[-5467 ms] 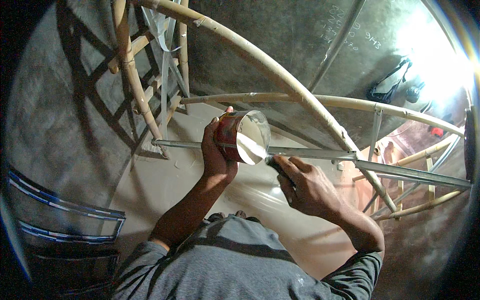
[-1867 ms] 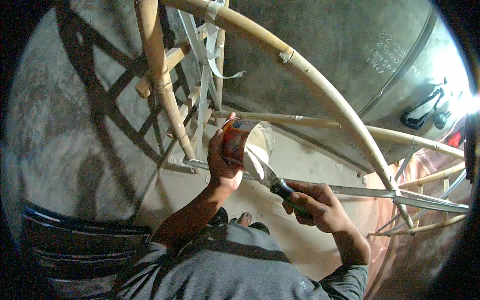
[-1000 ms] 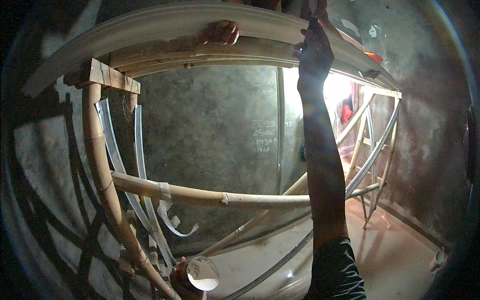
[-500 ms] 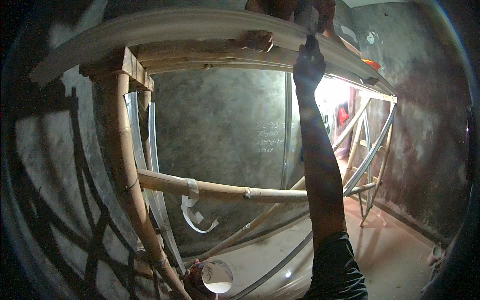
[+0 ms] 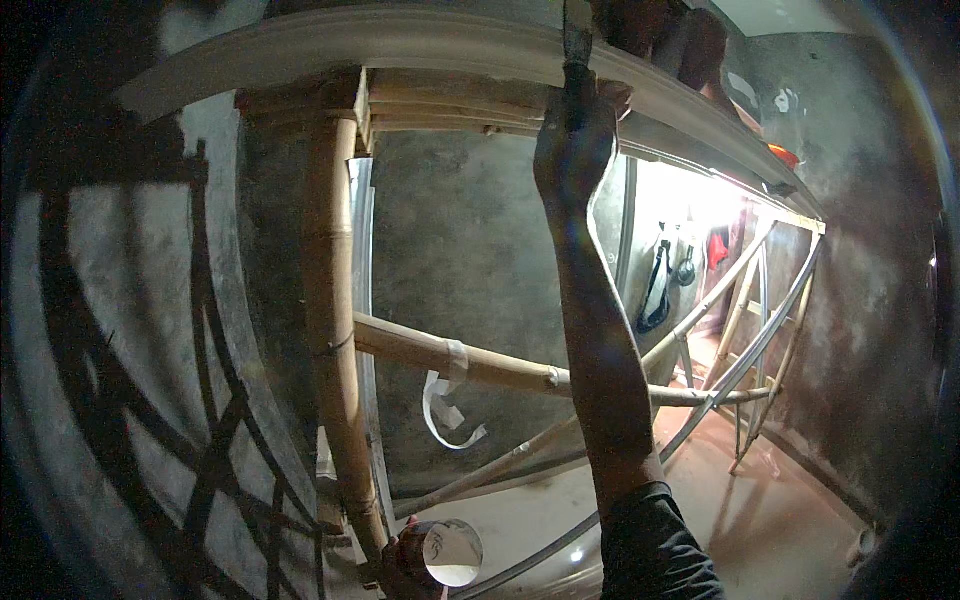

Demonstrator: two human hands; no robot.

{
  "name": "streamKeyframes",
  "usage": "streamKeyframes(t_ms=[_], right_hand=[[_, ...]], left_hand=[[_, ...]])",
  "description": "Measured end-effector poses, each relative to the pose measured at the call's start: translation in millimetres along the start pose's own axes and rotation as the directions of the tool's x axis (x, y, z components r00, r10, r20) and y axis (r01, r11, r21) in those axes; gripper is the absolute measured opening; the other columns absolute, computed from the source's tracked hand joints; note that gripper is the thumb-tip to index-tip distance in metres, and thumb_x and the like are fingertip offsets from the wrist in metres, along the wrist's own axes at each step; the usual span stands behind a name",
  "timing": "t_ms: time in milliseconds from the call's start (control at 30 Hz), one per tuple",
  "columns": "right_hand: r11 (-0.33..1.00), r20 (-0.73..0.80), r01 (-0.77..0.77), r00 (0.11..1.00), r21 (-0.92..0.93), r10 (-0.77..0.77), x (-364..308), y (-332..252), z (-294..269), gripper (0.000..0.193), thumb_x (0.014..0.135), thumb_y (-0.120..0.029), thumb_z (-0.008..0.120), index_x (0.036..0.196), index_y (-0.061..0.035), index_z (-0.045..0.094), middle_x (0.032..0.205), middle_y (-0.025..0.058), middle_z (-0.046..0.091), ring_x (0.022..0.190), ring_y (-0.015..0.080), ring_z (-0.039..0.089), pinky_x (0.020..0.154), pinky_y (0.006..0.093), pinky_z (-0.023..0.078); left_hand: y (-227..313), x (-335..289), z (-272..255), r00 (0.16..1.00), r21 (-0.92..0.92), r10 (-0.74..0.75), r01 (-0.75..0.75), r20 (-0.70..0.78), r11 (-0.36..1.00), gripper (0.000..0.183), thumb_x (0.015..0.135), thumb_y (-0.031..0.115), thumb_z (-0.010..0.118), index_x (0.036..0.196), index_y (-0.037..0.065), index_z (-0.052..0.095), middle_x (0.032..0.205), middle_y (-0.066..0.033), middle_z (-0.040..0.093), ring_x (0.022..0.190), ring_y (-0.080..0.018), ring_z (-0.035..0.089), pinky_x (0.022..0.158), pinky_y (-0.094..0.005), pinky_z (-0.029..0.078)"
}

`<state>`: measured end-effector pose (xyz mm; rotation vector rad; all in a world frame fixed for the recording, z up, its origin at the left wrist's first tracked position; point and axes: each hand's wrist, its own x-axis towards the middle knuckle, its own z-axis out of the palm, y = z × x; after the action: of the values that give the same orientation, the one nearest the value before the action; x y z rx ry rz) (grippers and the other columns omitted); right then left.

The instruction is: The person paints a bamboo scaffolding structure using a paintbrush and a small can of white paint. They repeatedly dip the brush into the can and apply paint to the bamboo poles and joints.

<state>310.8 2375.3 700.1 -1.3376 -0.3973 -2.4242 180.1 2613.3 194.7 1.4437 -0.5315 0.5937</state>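
My right arm reaches up through the middle. At its end my right hand is closed around the dark handle of a flat-bladed tool, perhaps a putty knife or a brush. The blade lies against a long pale moulding strip that curves across the top. Low down, my left hand grips a round container from its left side. White material shows inside it. Most of the left hand's fingers are in shadow or hidden behind the container.
Another person's legs are above the moulding. A bamboo post stands at left, with a bamboo crossbar carrying a loose white strip. Metal channels lean on the right-hand frame. Bags hang near the bright light.
My view has swung left, so the scaffold appears farther right. My right hand and its tool have shifted left along the moulding. My left hand still holds the container.
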Motion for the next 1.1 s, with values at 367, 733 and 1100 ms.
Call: streamKeyframes(t_ms=[367,733,1100], right_hand=[[0.988,0.264,-0.066,0.964,0.136,0.028,-45.7,-112.0,15.6,0.043,0.087,-0.007,0.061,0.130,-0.0119,0.058,0.094,0.0168,0.056,0.080,0.0346,0.060,0.069,0.0443,0.050],[0.696,0.991,-0.706,0.081,0.131,-0.104,-93.9,-186.2,-108.2,0.034,0.093,-0.017,0.066,0.121,0.0015,0.065,0.104,0.0111,0.073,0.095,0.0147,0.068,0.084,0.0310,0.053],[0.854,0.878,-0.249,-0.031,0.457,-0.478,-190.2,-187.3,-213.1,0.037,0.082,-0.012,0.073,0.118,-0.0101,0.066,0.086,0.0087,0.066,0.070,0.0255,0.067,0.058,0.0378,0.055]], left_hand=[[-24.0,-17.0,-11.0,0.910,-0.715,-0.406,0.233,-0.078,0.659,0.044,0.104,0.034,0.045,0.131,0.000,0.055,0.125,-0.0112,0.063,0.119,-0.0231,0.058,0.107,-0.0427,0.045],[59.0,9.0,-67.8,0.882,-0.390,-0.420,0.318,-0.213,0.864,0.046,0.103,0.033,0.041,0.136,0.003,0.053,0.134,-0.0118,0.057,0.121,-0.0209,0.056,0.108,-0.0422,0.042],[76.5,29.5,-80.3,0.900,-0.833,-0.301,-0.112,-0.316,0.542,0.049,0.102,0.034,0.042,0.137,0.001,0.051,0.150,-0.0138,0.046,0.135,-0.0274,0.046,0.116,-0.0446,0.032]])
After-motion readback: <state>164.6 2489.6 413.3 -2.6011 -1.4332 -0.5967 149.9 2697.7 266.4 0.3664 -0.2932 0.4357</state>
